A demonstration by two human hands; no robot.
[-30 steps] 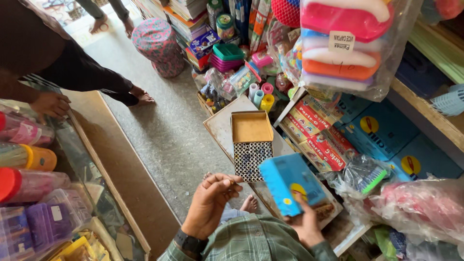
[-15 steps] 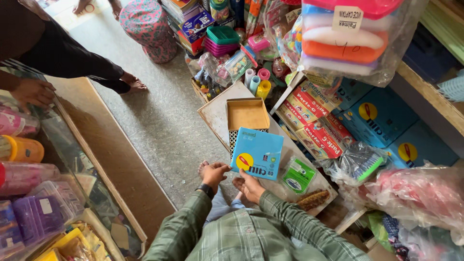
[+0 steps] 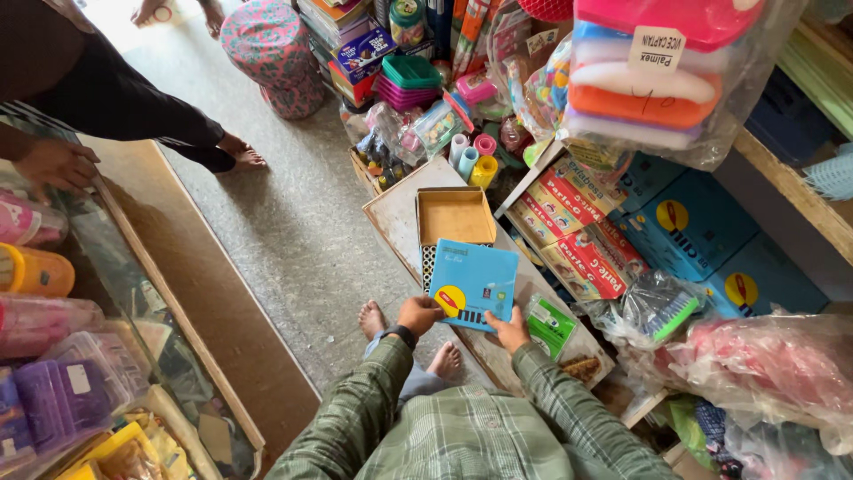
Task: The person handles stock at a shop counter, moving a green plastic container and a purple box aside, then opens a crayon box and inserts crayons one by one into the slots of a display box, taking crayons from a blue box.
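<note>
Gripped only at its six o'clock corners by the left hand (image 3: 419,313) and right hand (image 3: 510,329), the flat blue cardboard box (image 3: 473,283) could be dropped onto the open brown cardboard box (image 3: 455,218) at twelve o'clock.

One head camera — looking steeply down, close above the hands (image 3: 462,320).
</note>
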